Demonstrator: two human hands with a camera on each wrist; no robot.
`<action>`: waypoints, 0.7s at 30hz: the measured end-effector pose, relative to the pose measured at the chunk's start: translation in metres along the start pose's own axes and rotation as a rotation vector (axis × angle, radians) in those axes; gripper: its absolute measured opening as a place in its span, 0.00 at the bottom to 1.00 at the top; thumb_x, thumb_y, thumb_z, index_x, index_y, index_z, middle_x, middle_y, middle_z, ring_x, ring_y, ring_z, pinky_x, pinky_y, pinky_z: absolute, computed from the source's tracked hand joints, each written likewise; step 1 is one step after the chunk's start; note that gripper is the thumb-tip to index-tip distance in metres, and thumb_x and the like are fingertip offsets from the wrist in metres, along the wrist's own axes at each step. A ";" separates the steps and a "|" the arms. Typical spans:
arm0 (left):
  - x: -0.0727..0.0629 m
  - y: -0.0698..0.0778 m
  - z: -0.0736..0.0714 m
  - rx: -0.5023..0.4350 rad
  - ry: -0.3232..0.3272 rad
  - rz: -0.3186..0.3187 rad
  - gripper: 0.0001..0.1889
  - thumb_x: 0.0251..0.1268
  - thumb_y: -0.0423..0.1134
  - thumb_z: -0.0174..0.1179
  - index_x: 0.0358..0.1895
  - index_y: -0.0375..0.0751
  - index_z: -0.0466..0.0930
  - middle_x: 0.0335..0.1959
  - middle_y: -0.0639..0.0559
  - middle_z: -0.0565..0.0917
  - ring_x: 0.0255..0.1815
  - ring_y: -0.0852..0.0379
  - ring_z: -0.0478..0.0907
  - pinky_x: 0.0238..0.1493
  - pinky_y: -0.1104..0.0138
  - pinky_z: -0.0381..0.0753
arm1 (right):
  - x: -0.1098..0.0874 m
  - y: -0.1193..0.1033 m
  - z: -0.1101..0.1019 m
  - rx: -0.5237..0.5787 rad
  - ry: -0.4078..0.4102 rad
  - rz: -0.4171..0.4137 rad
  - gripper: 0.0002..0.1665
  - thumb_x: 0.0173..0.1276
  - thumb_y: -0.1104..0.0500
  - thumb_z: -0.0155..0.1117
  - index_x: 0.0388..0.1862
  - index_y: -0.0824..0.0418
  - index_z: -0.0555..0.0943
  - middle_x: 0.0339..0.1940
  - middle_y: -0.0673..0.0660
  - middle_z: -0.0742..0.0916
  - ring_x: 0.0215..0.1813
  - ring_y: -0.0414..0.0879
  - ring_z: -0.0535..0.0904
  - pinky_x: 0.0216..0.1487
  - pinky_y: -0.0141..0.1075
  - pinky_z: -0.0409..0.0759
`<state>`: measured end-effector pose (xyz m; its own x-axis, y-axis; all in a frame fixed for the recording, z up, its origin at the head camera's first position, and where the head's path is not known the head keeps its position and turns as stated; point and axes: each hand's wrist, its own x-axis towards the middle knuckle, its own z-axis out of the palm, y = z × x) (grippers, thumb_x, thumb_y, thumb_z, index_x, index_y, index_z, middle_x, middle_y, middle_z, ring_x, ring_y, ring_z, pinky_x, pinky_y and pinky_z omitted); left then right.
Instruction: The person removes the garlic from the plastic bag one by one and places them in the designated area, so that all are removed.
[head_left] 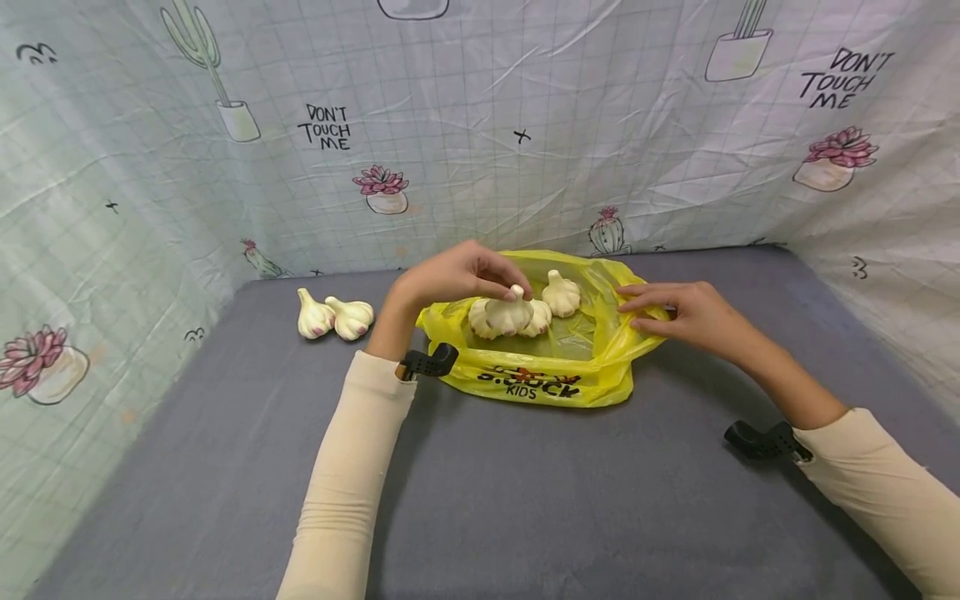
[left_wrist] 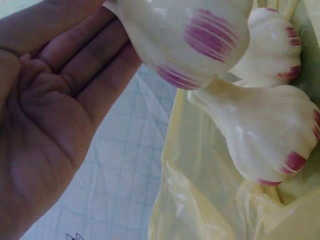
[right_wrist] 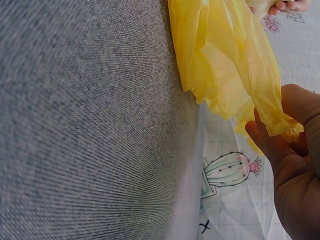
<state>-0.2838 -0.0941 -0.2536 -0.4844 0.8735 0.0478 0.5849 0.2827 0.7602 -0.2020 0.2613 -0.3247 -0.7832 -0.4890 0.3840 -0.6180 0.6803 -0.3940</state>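
Note:
My left hand (head_left: 468, 273) pinches a garlic bulb (head_left: 510, 312) by its stem over the mouth of a yellow plastic bag (head_left: 536, 375). Purple streaks mark the held bulb in the left wrist view, where it hangs right by other garlic bulbs (left_wrist: 272, 132). Inside the bag, two bulbs sit partly hidden behind the held one, and another garlic bulb (head_left: 561, 294) stands to the right. At the bag's right rim, my right hand (head_left: 686, 312) grips the plastic between thumb and fingers (right_wrist: 295, 102), and the mouth is spread wide.
Two more garlic bulbs (head_left: 333, 317) lie side by side on the grey tabletop (head_left: 570, 500), left of the bag. A patterned cloth (head_left: 465, 125) with cactus drawings hangs behind and along the sides of the table. Each wrist wears a black camera mount (head_left: 765, 442).

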 end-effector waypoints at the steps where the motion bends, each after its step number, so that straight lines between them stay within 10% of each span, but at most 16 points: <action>1: 0.000 0.000 0.000 0.001 0.003 0.000 0.10 0.72 0.35 0.64 0.52 0.41 0.89 0.49 0.52 0.89 0.51 0.56 0.85 0.55 0.61 0.82 | 0.000 0.000 0.000 0.000 0.000 0.000 0.15 0.66 0.61 0.74 0.52 0.54 0.90 0.61 0.57 0.86 0.25 0.33 0.70 0.23 0.30 0.69; 21: -0.018 -0.006 -0.003 0.058 0.077 -0.024 0.11 0.72 0.35 0.64 0.53 0.42 0.89 0.51 0.52 0.88 0.51 0.57 0.84 0.53 0.61 0.82 | -0.005 0.002 0.001 0.006 -0.001 0.010 0.15 0.67 0.62 0.73 0.53 0.55 0.89 0.62 0.57 0.86 0.25 0.33 0.68 0.24 0.30 0.69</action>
<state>-0.2808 -0.1129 -0.2574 -0.5455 0.8341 0.0813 0.6086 0.3275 0.7228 -0.1997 0.2647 -0.3282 -0.7893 -0.4830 0.3790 -0.6106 0.6820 -0.4025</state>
